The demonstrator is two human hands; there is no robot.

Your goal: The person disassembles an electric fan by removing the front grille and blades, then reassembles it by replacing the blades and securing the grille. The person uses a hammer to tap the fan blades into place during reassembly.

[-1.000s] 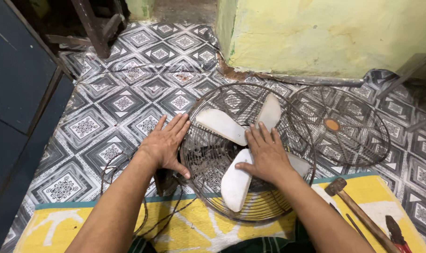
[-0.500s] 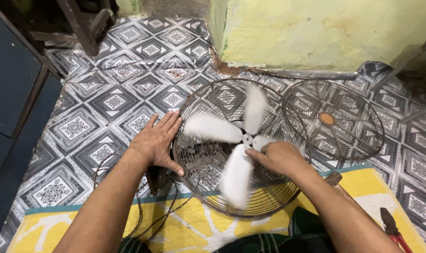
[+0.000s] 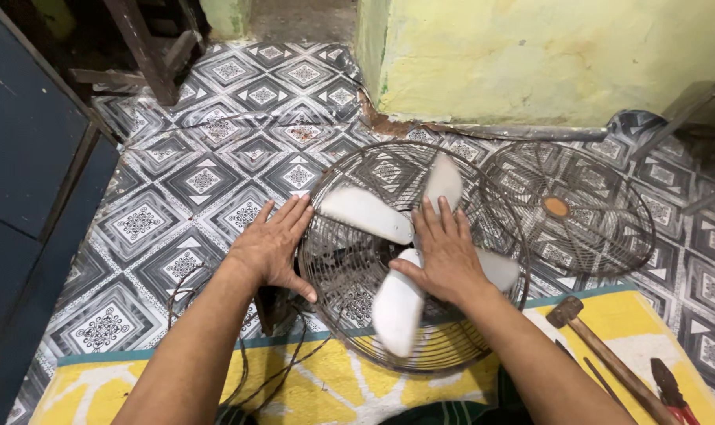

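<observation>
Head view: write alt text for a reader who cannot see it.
A person's right hand presses flat on the hub of white fan blades inside a wire guard, while the left hand steadies the guard's rim. A second guard and a hammer lie nearby.

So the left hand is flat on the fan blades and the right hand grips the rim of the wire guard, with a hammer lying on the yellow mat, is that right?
The hands are swapped. In the head view the right hand lies flat on the white fan blades, and the left hand rests on the rim of the wire guard. The hammer does lie on the yellow mat.
</observation>
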